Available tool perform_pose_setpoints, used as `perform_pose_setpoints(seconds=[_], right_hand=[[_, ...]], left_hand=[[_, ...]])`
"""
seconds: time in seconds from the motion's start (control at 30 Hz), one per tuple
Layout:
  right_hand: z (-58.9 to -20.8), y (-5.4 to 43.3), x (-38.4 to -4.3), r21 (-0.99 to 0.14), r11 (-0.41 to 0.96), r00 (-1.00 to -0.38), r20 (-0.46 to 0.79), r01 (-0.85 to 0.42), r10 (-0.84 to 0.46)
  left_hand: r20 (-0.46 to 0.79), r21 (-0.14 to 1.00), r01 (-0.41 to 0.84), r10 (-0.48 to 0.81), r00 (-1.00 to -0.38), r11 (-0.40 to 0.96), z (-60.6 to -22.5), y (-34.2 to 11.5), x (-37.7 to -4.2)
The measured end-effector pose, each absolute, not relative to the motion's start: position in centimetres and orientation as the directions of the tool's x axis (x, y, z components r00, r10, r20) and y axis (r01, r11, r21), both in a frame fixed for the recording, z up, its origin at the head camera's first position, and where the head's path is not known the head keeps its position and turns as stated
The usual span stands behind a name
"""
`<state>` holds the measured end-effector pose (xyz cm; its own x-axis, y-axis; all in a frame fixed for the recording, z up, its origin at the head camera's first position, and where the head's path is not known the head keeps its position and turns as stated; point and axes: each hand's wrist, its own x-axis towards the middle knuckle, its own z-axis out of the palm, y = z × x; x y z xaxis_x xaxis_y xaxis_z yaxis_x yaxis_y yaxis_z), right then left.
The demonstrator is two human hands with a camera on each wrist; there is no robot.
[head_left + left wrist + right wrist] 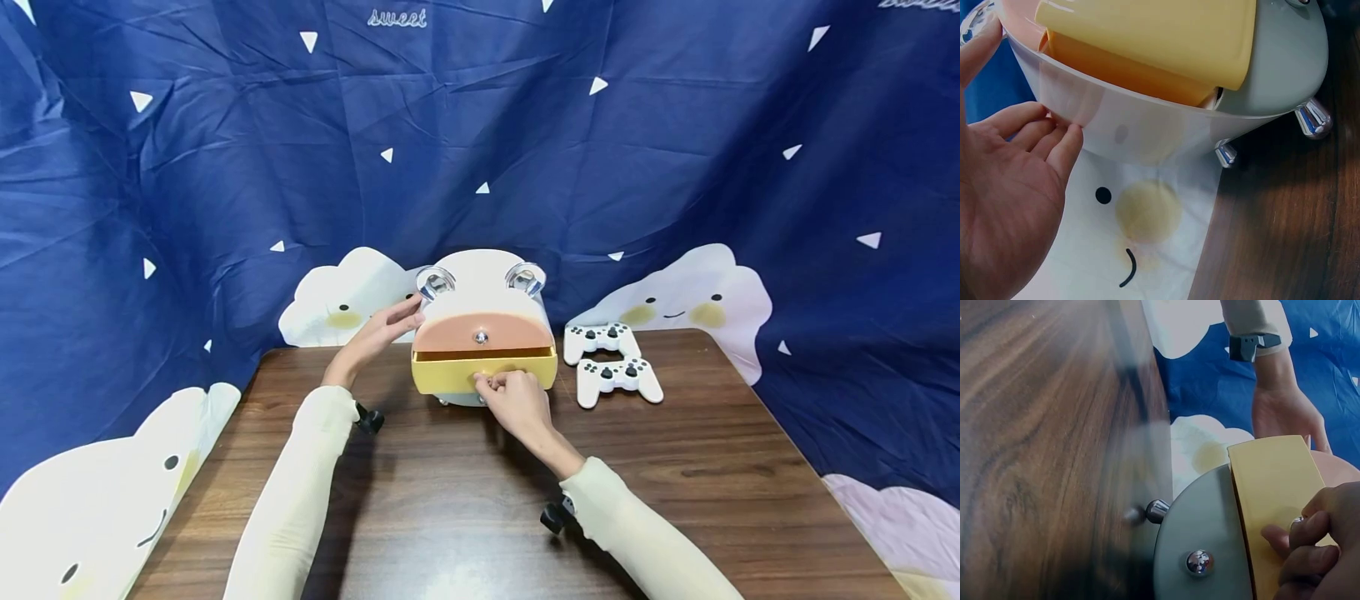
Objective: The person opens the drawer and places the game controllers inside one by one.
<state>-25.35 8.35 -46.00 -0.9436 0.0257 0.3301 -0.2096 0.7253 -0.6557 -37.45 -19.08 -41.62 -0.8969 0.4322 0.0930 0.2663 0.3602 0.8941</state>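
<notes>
A rounded white storage box (480,279) with two silver eye-like rings stands at the back of the table. Its middle yellow drawer (446,379) is pulled partly out, with the peach drawer (450,335) above it closed. My right hand (519,404) pinches the small silver knob (1297,522) on the yellow drawer's front. On the box's left side, my left hand (382,327) rests with fairly straight fingers against the white wall. Below the yellow drawer, a grey-green drawer (1200,515) bears another silver knob (1199,562).
Two white game controllers (619,379) lie to the right of the box on the brown wooden table (442,500). Short silver feet (1314,119) hold the box up. A blue cloth (480,125) with clouds and triangles hangs behind.
</notes>
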Motion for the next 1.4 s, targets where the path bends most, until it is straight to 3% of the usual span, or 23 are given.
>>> perform_pose_setpoints(seconds=[0.3, 1.4], right_hand=[[-46.3, 8.7, -23.9, -0.619, 0.732, -0.918, 0.397, -0.286, -0.024], [-45.8, 9.8, -17.4, -0.607, 0.727, -0.931, 0.343, -0.321, -0.125]], left_hand=[[0.101, 0.896, 0.271, 0.432, -0.896, 0.353, -41.6, -19.0, -37.3], [0.105, 0.899, 0.273, 0.439, -0.893, 0.341, -41.4, -18.8, -37.2]])
